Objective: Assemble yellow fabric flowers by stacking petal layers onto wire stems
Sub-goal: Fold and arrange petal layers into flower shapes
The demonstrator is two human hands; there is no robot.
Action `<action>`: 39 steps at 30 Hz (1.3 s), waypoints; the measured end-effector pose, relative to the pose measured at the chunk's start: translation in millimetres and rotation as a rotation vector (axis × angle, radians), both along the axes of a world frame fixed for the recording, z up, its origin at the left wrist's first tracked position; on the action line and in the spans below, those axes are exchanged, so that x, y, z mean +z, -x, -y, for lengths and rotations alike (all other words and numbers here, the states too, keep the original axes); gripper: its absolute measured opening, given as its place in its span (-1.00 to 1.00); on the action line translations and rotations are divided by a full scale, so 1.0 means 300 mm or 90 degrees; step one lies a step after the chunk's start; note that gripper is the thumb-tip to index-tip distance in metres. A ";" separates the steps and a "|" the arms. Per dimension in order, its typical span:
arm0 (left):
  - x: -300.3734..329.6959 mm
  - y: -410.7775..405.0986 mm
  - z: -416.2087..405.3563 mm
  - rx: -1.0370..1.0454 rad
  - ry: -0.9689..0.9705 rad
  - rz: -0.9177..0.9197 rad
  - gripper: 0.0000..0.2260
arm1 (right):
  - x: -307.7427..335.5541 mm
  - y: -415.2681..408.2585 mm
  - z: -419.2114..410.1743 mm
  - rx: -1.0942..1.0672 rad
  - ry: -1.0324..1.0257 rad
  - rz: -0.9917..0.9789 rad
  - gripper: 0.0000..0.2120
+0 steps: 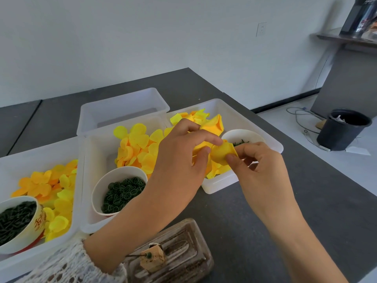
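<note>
yellow petal layer (222, 153) above the right-hand white tray (222, 185), pinched from both sides: left hand (179, 166) by thumb and forefinger, right hand (263, 170) likewise. loose petals (134, 148) in the middle tray.

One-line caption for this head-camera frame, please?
Both hands, left hand and right hand, pinch a yellow petal piece above white trays of petals.
</note>
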State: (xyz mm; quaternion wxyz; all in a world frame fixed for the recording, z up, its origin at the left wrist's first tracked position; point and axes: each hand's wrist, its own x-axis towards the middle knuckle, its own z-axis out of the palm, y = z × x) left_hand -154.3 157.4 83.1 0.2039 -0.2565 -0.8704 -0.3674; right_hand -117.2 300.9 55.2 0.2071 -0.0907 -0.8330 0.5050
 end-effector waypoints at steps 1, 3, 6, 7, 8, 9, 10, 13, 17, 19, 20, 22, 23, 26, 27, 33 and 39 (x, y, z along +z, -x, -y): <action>-0.002 -0.001 -0.001 0.002 0.008 -0.004 -0.76 | -0.002 -0.001 -0.001 -0.003 0.006 0.002 -0.93; -0.005 -0.002 -0.002 -0.001 0.014 -0.007 -0.78 | -0.004 -0.003 -0.007 0.000 0.021 0.007 -0.94; -0.002 -0.002 0.001 -0.021 0.017 -0.001 -0.81 | 0.000 -0.003 -0.018 0.042 0.071 0.019 -0.93; 0.000 -0.001 0.003 -0.028 0.015 0.001 -0.81 | 0.001 -0.003 -0.021 0.065 0.099 0.022 -0.93; 0.002 -0.001 0.005 -0.035 0.011 0.004 -0.81 | 0.002 -0.002 -0.022 0.087 0.121 0.025 -0.91; 0.004 -0.002 0.007 -0.041 0.007 0.007 -0.81 | 0.001 0.001 -0.021 0.104 0.136 0.028 -0.89; 0.005 -0.003 0.009 -0.047 0.006 0.009 -0.80 | -0.001 0.005 -0.019 0.112 0.143 0.028 -0.88; 0.006 -0.006 0.010 -0.056 0.010 0.013 -0.80 | -0.005 0.018 -0.010 0.114 0.154 0.020 -0.90; 0.002 0.000 0.018 -0.037 0.002 0.025 -0.80 | -0.007 0.014 -0.002 0.142 0.157 -0.008 -0.88; -0.001 -0.001 0.019 -0.035 0.004 0.031 -0.80 | -0.010 0.010 0.000 0.147 0.144 -0.018 -0.85; -0.002 -0.003 0.018 -0.036 0.005 0.033 -0.81 | -0.010 0.010 0.001 0.147 0.136 -0.021 -0.84; -0.003 -0.005 0.017 -0.039 0.005 0.034 -0.82 | -0.012 0.011 0.002 0.143 0.124 -0.028 -0.81; -0.002 -0.005 0.017 -0.042 0.003 0.032 -0.83 | -0.013 0.012 0.002 0.140 0.119 -0.031 -0.80; 0.002 -0.007 0.019 -0.057 -0.002 0.033 -0.84 | -0.013 0.013 0.002 0.144 0.120 -0.046 -0.74; 0.003 -0.008 0.020 -0.064 -0.004 0.036 -0.85 | -0.013 0.012 0.003 0.147 0.122 -0.053 -0.72; 0.005 -0.013 0.027 -0.089 -0.012 0.050 -0.86 | -0.008 0.008 0.013 0.162 0.138 -0.085 -0.73; 0.005 -0.014 0.034 -0.106 -0.022 0.066 -0.87 | -0.002 0.007 0.016 0.173 0.170 -0.099 -0.59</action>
